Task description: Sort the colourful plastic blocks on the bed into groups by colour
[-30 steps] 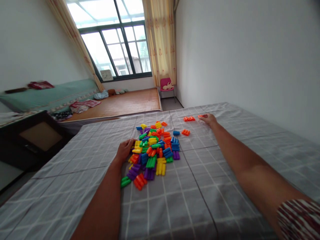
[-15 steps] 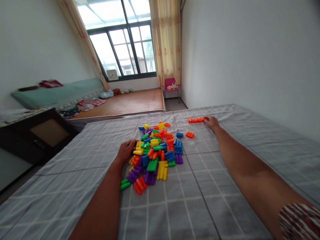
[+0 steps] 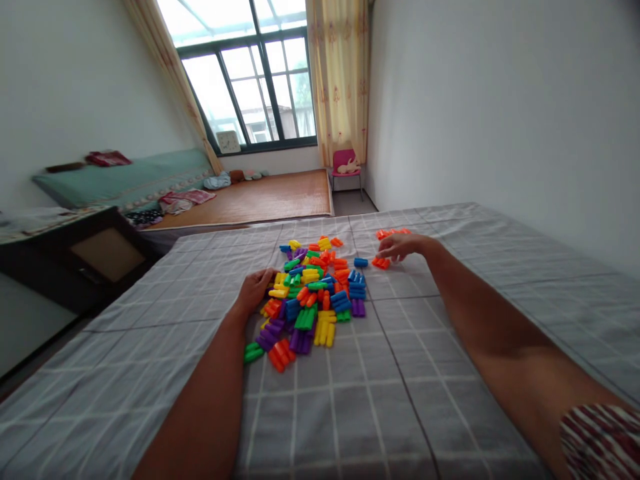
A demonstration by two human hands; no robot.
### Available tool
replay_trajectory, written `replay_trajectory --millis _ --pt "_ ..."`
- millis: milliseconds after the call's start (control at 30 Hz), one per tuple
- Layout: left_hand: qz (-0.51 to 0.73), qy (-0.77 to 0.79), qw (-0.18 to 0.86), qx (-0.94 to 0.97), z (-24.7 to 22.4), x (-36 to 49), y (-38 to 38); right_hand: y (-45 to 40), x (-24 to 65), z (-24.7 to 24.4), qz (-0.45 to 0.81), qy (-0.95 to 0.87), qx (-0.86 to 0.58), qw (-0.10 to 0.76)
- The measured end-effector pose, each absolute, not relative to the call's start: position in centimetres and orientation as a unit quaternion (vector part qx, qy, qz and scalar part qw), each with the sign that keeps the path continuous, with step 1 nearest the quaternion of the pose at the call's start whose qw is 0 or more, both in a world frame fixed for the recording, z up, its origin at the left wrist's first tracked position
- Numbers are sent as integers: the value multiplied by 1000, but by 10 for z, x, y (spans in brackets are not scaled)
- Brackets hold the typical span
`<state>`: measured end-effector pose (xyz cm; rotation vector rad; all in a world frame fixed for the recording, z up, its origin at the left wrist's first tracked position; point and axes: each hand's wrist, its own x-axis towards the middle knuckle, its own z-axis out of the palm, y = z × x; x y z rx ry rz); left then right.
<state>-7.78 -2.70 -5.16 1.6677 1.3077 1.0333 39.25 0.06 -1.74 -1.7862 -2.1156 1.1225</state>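
A pile of plastic building blocks (image 3: 306,317) in orange, yellow, green, blue and purple lies on the grey checked cloth. Each block looks like short tubes joined side by side. My left hand (image 3: 254,291) rests against the pile's left edge, fingers loosely stretched and tips partly hidden by yellow blocks. To the right of the pile, my right hand (image 3: 400,247) reaches down with bent fingers, its fingertips on a single orange block (image 3: 381,263). Just behind that hand lies a row of orange blocks (image 3: 386,234), partly covered by it. A lone blue block (image 3: 361,263) sits between pile and right hand.
The grey checked cloth (image 3: 350,413) covers the broad surface in front of me. Beyond it are a bed with a brown mat (image 3: 280,193), a pink chair (image 3: 345,163) and a window. A dark cabinet (image 3: 107,250) stands at left, a white wall at right.
My right hand has left the right end of the orange row and moved left and nearer, onto the single orange block. My left hand stays beside the pile. The view has shifted slightly.
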Motion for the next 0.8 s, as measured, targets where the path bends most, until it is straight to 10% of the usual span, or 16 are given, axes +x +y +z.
replay_trajectory --millis 133,800 --pt "399 514 382 657 -53 -78 -26 1 375 -20 320 -715 -621 -4" --pt "400 518 374 657 -50 -78 -28 14 424 -57 32 -717 -654 241"
